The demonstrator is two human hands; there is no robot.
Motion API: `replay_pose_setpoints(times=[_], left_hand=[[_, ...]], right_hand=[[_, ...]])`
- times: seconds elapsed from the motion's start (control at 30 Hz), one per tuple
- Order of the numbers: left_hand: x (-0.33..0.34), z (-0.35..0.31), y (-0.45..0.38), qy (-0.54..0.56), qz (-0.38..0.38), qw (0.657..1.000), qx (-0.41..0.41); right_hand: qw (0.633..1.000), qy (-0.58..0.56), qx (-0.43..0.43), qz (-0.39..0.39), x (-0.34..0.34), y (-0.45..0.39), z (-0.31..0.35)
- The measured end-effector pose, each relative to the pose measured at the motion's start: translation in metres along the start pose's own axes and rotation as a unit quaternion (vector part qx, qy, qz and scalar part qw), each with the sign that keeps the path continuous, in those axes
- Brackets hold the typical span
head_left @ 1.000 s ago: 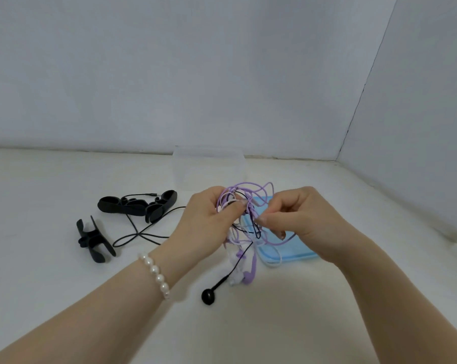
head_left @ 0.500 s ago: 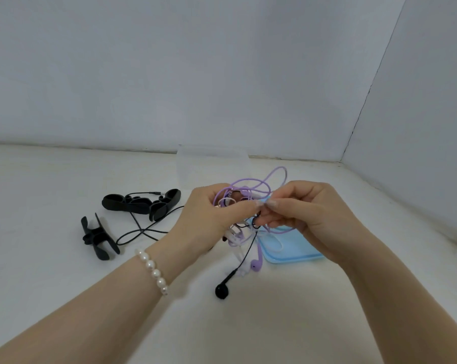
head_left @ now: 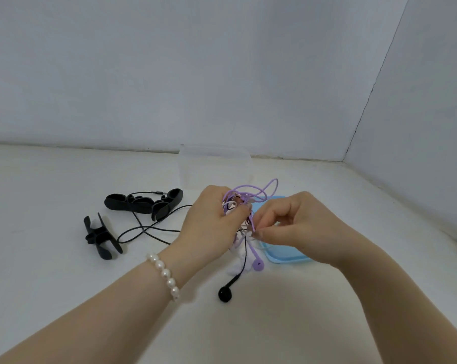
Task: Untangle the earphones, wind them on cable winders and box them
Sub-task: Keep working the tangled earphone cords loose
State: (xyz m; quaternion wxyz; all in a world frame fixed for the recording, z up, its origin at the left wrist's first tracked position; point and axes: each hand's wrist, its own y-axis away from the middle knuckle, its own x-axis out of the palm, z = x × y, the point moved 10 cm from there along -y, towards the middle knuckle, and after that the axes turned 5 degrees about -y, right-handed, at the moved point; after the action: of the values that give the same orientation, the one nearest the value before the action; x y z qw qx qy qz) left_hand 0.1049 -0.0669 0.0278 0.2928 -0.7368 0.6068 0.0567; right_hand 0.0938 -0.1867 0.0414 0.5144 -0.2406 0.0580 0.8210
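1. Your clear box (head_left: 214,164) stands behind the tangle of earphones (head_left: 244,206), near the wall; its inside is hard to make out.
2. The blue lid (head_left: 285,254) lies under your right hand (head_left: 298,224), mostly covered.
3. Left of the tangle lie two black cable winders (head_left: 143,204) (head_left: 101,237), with black cord (head_left: 148,229) trailing between.
4. Your left hand (head_left: 209,222) is closed around the tangle; right fingertips (head_left: 258,233) pinch a purple strand.
5. A black earbud (head_left: 225,294) and a purple earbud (head_left: 257,264) dangle below the tangle.
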Motion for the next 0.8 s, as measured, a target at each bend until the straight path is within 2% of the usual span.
replay_pose_setpoints(times=[0.1, 0.23, 0.33, 0.43, 0.5, 0.63, 0.73, 0.8], left_hand=[[0.005, 0.002, -0.002, 0.029, 0.022, 0.999, -0.010], [0.008, 0.000, -0.004, 0.124, 0.052, 0.991, -0.029], [0.010, 0.001, -0.003, 0.180, 0.066, 0.980, -0.051], [0.008, 0.004, -0.003, 0.188, 0.054, 0.978, -0.066], [0.006, 0.008, -0.004, 0.184, 0.039, 0.980, -0.071], [0.003, 0.011, -0.006, 0.123, 0.026, 0.991, -0.046], [0.000, 0.009, -0.006, 0.129, 0.023, 0.991, -0.036], [-0.005, 0.006, -0.006, 0.123, 0.001, 0.992, -0.028]], right_hand=[[0.996, -0.065, -0.005, -0.056, -0.016, 0.000, 0.002], [0.957, -0.244, 0.034, -0.153, -0.033, -0.003, -0.018], [0.930, -0.323, 0.045, -0.171, -0.028, -0.005, -0.025], [0.917, -0.361, 0.025, -0.169, -0.024, -0.006, -0.022], [0.929, -0.343, -0.003, -0.138, -0.022, -0.007, -0.017], [0.980, -0.187, -0.016, -0.062, -0.009, -0.006, -0.009], [0.982, -0.181, -0.012, -0.056, -0.007, -0.007, -0.010], [0.982, -0.170, -0.013, -0.079, -0.011, -0.006, -0.009]])
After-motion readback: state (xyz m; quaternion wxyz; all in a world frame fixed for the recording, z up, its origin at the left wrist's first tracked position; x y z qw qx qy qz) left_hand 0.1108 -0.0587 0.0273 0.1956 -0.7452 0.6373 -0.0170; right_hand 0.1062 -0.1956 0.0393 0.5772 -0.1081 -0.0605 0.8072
